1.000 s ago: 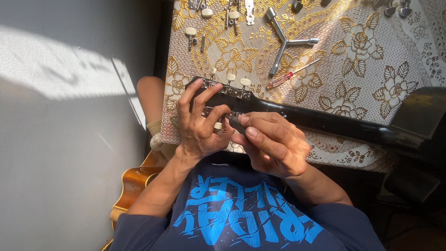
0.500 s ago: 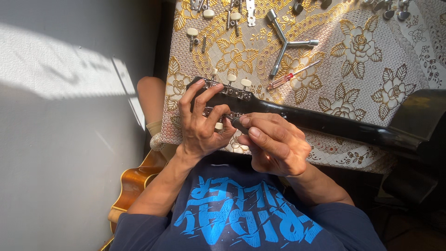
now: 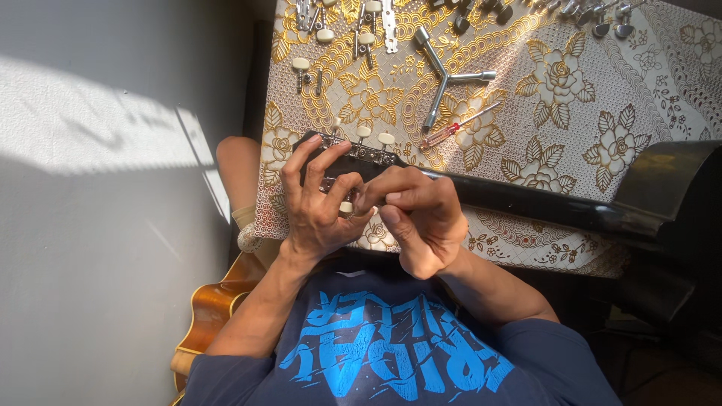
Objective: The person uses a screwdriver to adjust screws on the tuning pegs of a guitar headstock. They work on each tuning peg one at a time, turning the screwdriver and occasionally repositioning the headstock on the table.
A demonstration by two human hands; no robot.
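Left hand [image 3: 320,207] wrapped in a steadying grip around black guitar headstock [image 3: 353,158] at desk [image 3: 571,128] edge; right hand [image 3: 417,214] pinching a cream tuning peg [image 3: 347,207] beneath; further right, three-way wrench [image 3: 447,75] and red screwdriver [image 3: 459,126] lying within reach

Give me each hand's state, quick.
Left hand: closed around the black guitar headstock.
Right hand: fingers pinched at the headstock's tuners; what they hold cannot be told.
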